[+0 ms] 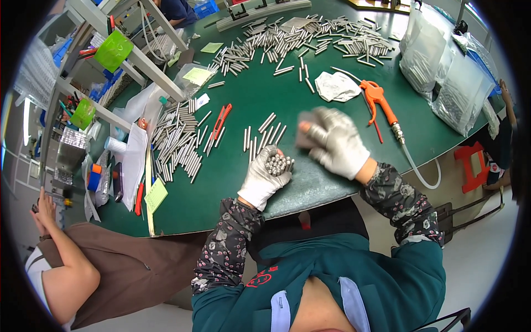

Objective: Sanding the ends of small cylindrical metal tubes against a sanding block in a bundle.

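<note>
My left hand (258, 185), in a white work glove, is closed around a bundle of short metal pins (278, 164) whose round ends face up. To its right, my right hand (344, 146), also gloved and blurred by motion, grips a flat grey-brown pad (303, 131) by its edge, apart from the bundle. The pad's exact kind cannot be made out. Several loose pins (269, 134) lie on the green table just beyond my left hand. Under both hands the table surface (315, 191) has a worn grey patch near the front edge.
Large heaps of pins (276, 41) lie at the back and at the left (180, 138). A red utility knife (223, 119), a crumpled white cloth (336, 87) and an orange air gun (379, 102) with a hose lie around. Filled plastic bags (462, 99) stand right; another person (127, 271) is at left.
</note>
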